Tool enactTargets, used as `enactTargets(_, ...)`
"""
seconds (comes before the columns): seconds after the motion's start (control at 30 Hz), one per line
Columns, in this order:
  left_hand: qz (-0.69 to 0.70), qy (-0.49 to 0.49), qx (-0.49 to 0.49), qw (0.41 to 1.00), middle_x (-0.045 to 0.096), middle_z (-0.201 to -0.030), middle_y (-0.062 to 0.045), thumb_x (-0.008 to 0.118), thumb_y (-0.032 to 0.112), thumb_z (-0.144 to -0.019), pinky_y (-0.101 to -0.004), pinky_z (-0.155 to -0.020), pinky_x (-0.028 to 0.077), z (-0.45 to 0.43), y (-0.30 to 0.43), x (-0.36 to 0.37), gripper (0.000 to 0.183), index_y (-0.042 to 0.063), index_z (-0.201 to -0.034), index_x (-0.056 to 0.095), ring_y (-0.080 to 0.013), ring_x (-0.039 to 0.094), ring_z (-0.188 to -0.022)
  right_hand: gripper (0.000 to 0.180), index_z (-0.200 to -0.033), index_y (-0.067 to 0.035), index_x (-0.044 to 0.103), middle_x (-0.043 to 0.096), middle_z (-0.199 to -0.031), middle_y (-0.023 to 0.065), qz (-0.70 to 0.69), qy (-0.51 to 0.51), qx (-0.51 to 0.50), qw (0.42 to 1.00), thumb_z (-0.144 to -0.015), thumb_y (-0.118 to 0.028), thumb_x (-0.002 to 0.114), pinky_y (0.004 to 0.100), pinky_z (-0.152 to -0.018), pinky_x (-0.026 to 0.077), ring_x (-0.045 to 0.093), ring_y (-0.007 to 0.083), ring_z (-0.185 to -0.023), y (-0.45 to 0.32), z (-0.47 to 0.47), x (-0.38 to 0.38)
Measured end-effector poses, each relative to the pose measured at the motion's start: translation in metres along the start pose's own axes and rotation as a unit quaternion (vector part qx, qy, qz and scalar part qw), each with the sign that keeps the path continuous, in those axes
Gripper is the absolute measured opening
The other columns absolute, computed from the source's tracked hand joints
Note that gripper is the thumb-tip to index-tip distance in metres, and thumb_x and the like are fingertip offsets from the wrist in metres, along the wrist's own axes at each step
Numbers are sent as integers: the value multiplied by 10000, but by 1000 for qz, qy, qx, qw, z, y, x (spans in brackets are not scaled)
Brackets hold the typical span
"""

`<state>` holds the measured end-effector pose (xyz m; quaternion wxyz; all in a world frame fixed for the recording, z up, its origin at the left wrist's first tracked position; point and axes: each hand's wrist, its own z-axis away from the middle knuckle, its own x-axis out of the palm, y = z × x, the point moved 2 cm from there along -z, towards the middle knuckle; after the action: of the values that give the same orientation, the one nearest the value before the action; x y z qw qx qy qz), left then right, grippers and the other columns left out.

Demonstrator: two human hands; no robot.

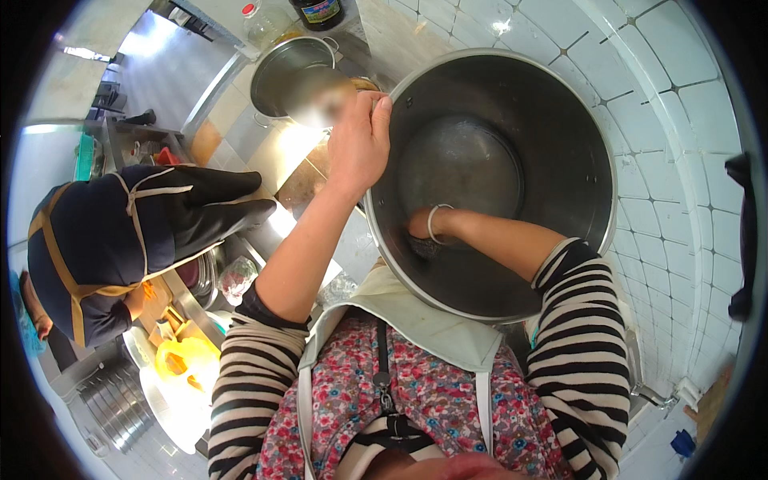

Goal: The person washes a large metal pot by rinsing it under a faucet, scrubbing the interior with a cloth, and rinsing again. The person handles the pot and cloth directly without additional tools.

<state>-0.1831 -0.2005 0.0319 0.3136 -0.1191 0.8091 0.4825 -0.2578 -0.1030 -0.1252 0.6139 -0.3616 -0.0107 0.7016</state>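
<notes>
A large, deep metal stockpot (564, 138) stands before me, its wide mouth facing up. At its left rim is my left hand (363, 141), the thumb lying along the edge; the fingertips are partly lost in a blurred patch. My right hand (423, 223) reaches down inside the pot, with a white bangle (433, 225) at the wrist. Pressed under it against the lower inner wall is a dark scouring pad (426, 247), partly covered by the hand. The pot's round bottom (462, 168) has a dull shine, as if wet.
A smaller two-handled pot (270, 78) stands beyond my left hand, near a clear plastic jug (264, 24) and a dark jar (318, 13). A tiled wall (654, 180) borders the right. At left, a co-worker (102, 240) bends over a counter with a yellow bag (186, 360).
</notes>
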Motion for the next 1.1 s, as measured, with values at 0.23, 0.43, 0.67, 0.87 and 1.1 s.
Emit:
enactTargets(0.23, 18, 30, 24, 999, 589, -1052, -171, 475, 239, -1006, -436, -823, 460, -6, -21, -2, 267, 11, -1012, 615, -379, 573, -957, 338, -885, 85, 628, 679, -846, 203, -745, 408, -39, 526, -914, -197, 444, 451, -646, 519, 697, 323, -723, 55, 75, -148)
enactTargets(0.43, 6, 38, -1, 999, 587, -1051, -189, 443, 249, -1019, -429, -854, 449, -1, -34, -9, 302, 8, -1041, 625, -377, 568, -986, 339, -907, 39, 643, 631, -993, 307, -311, 437, 67, 841, -928, -198, 401, 487, -878, 481, 610, 443, -964, -35, 34, -84)
enactTargets(0.67, 37, 10, -3, 999, 584, -1030, -183, 442, 232, -1017, -414, -856, 448, -3, -15, -4, 290, 16, -1052, 632, -367, 571, -971, 453, -1309, -65, 592, 536, -1384, 176, -16, -59, 148, 987, -953, -315, 468, 462, -985, 447, 573, 341, -1184, 80, -1, 33)
enactTargets(0.87, 42, 1, -16, 999, 576, -1025, -168, 448, 221, -1014, -419, -836, 447, 7, -7, -6, 274, 15, -1044, 627, -366, 569, -959, 420, -1356, -134, 456, 452, -1344, 119, -216, 393, 542, 711, -960, -264, 510, 519, -949, 463, 470, 378, -1228, 214, 5, 62)
enactTargets(1.1, 56, -4, -9, 998, 571, -1007, -158, 456, 221, -1014, -409, -805, 456, 13, 8, -4, 264, 23, -1037, 629, -359, 577, -926, 584, -1371, -118, 446, 381, -1348, 135, -163, 413, 464, 767, -843, -267, 646, 524, -942, 461, 455, 380, -1168, 96, -93, 14)
